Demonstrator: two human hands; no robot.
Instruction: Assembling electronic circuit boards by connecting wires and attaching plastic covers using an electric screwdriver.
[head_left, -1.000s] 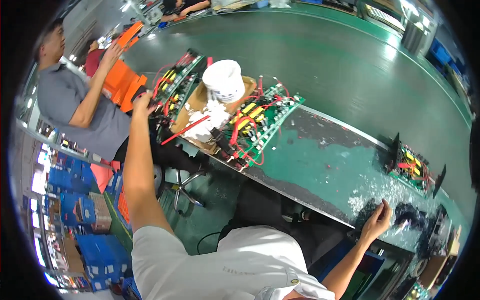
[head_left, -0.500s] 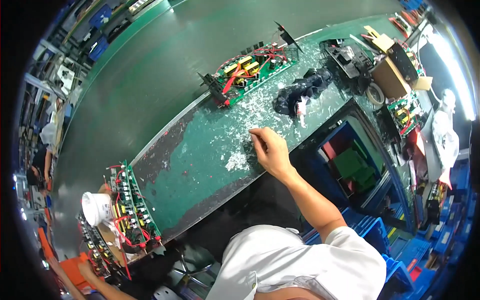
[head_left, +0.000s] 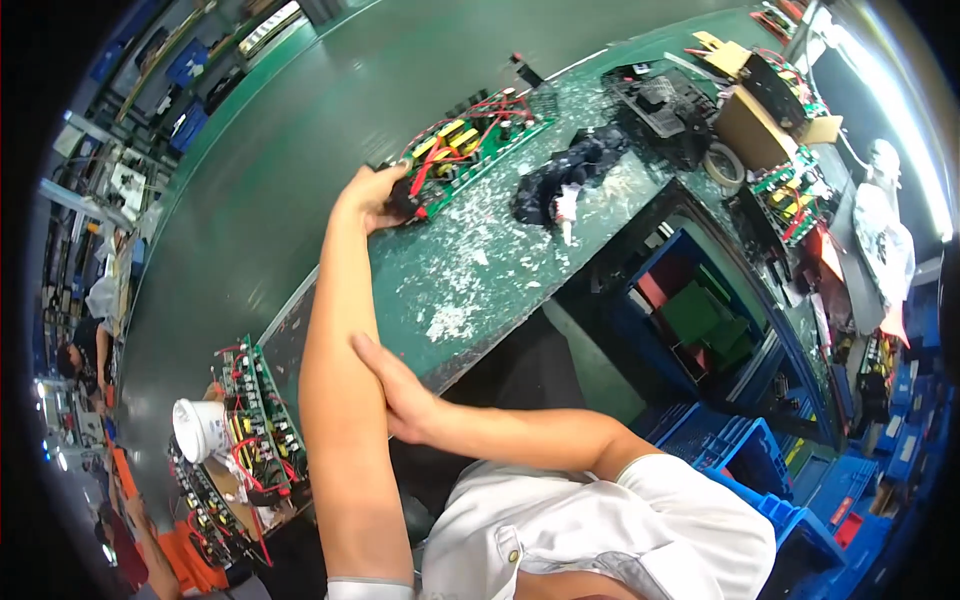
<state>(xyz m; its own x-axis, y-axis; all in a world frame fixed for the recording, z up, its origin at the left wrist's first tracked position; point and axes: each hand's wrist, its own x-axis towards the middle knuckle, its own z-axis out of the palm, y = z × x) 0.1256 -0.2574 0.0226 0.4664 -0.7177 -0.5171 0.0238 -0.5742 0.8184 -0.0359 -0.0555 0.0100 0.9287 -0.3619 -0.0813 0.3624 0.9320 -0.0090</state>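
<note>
A long green circuit board (head_left: 470,150) with yellow transformers and red wires stands toward the back of the bench. My left hand (head_left: 378,195) is closed around the black piece at its near left end, thumb and fingers partly hidden. My left arm stretches straight up the view. Crossing from the right, my right hand (head_left: 405,395) rests against my left forearm (head_left: 345,430). Its thumb lies over the forearm; the other fingers are hidden behind it. Right of the board lies a crumpled black bundle (head_left: 575,170) with a white tube (head_left: 567,212) at its front.
A white bucket (head_left: 199,428) stands by more circuit boards (head_left: 262,425) at lower left. Black plastic parts (head_left: 660,105), a tape roll (head_left: 724,165) and a cardboard box (head_left: 752,128) crowd the right. A black frame (head_left: 765,310) and blue crates (head_left: 730,450) flank the bench. People sit far left.
My left arm has come into view and its hand has taken hold of the board's end. My right hand has moved left from over the bench onto my left forearm. The view has shifted slightly.
</note>
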